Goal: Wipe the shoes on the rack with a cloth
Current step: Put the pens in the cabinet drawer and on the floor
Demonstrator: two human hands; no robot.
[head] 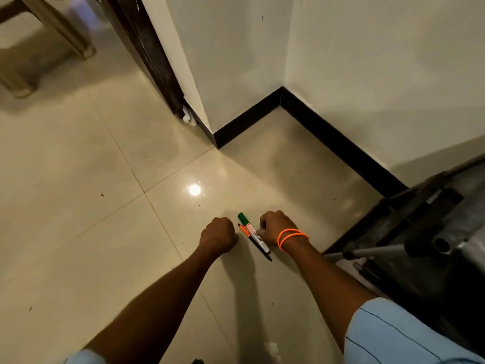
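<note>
In the head view, the right hand (pixel 275 227) is curling its grip around a green-capped marker (pixel 253 236) and a thin orange pen (pixel 245 230). The left hand (pixel 217 235) is making an empty fist just beside them above the floor (pixel 105 206). A dark rack (pixel 420 232) is standing at the right, with no shoes or cloth in sight.

Right hand (pixel 275 227) grips two markers (pixel 253 236) above the floor (pixel 105 179); left hand (pixel 217 235) fisted.

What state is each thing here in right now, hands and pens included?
Left hand: fist curled, holding nothing visible, beside the pens.
Right hand: fingers curled around the pens.
Green-capped marker: capped, slanted, in the right hand's grip.
Orange pen: alongside the marker, held too.
Orange bracelets: on the right wrist.
Floor: glossy, speckled with crumbs.
</note>
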